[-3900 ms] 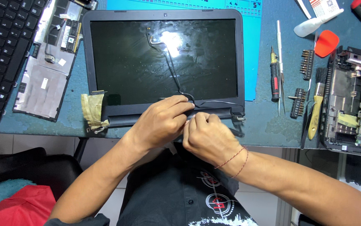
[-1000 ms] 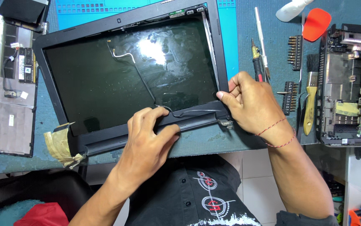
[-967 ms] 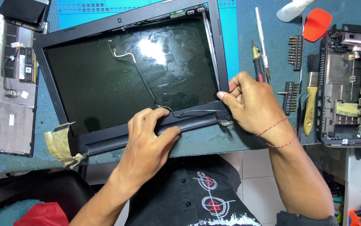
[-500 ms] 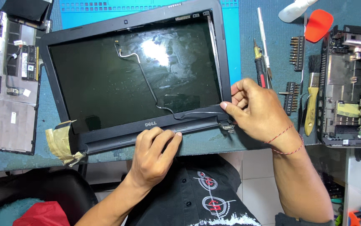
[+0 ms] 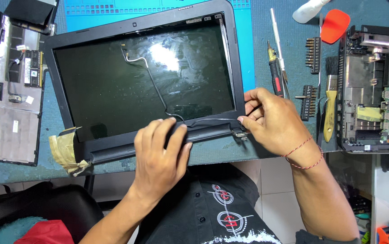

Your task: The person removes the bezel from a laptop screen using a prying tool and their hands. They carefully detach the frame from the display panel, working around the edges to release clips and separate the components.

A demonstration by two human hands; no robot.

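A laptop screen assembly (image 5: 113,90) with a black bezel lies flat on the teal bench, its dark glass facing up. A thin cable (image 5: 151,81) runs across the glass down to the hinge bar. My left hand (image 5: 160,153) rests palm down on the lower bezel and hinge bar, fingers pressing its middle. My right hand (image 5: 271,119) grips the lower right corner of the bezel, fingers curled around its edge beside the metal hinge (image 5: 239,132). A wad of tan tape (image 5: 66,149) hangs off the lower left corner.
A keyboard and palm-rest panel (image 5: 16,90) lie at the left. A red-handled screwdriver (image 5: 276,77), bit holders (image 5: 312,54), a brush (image 5: 330,106) and an orange pick (image 5: 334,25) lie right of the screen. An opened laptop base (image 5: 375,90) sits far right. A blue mat (image 5: 158,7) lies behind.
The screen has been turned and shifted. My right hand moved from the hinge bar's middle to the lower right corner. My left hand slid slightly back along the bar.
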